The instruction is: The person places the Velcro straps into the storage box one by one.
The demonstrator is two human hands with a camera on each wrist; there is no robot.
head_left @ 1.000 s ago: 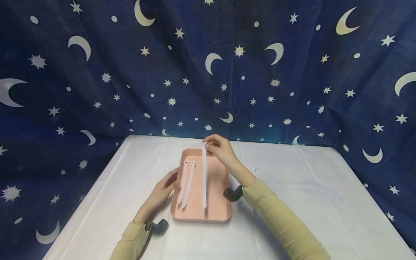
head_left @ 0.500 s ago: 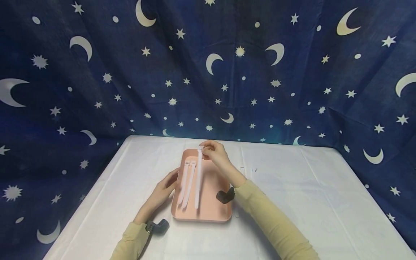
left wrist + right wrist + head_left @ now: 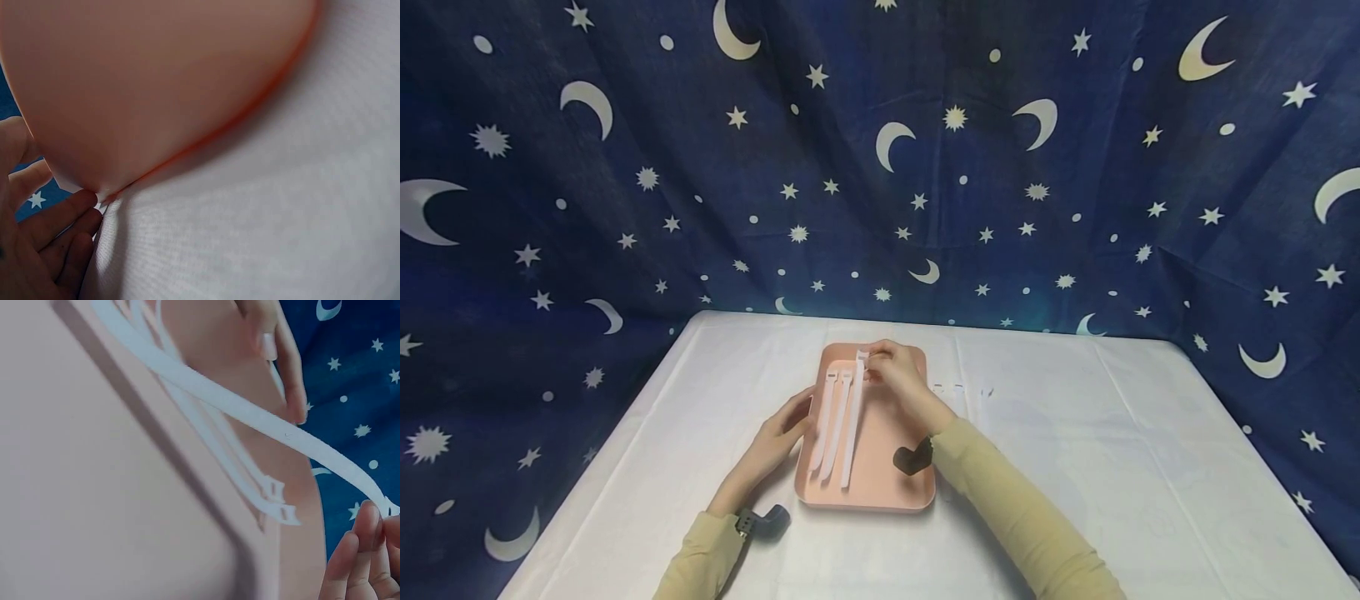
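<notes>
My right hand (image 3: 895, 371) pinches the slotted head of a white cable strap (image 3: 853, 433) between thumb and fingertips. That strap hangs lengthwise over a shallow pink tray (image 3: 891, 492), its tail low toward the tray's near end. In the right wrist view, the held strap (image 3: 250, 419) bows above the others. Two similar straps (image 3: 823, 425) lie side by side in the tray's left half, heads at the far end. My left hand (image 3: 782, 429) touches the tray's left wall; in the left wrist view its fingers (image 3: 69, 215) lie loosely bent against the wall's lower edge.
More white straps (image 3: 958, 392) lie on the white-covered table (image 3: 1112, 467) to the right of the tray, partly hidden by my right arm. A dark blue curtain (image 3: 850, 167) with moons and stars hangs behind the table.
My right hand has moved left and toward me, lowering the strap beside the two in the tray. Strap heads on the right of the table have come into view. My left hand has stayed put.
</notes>
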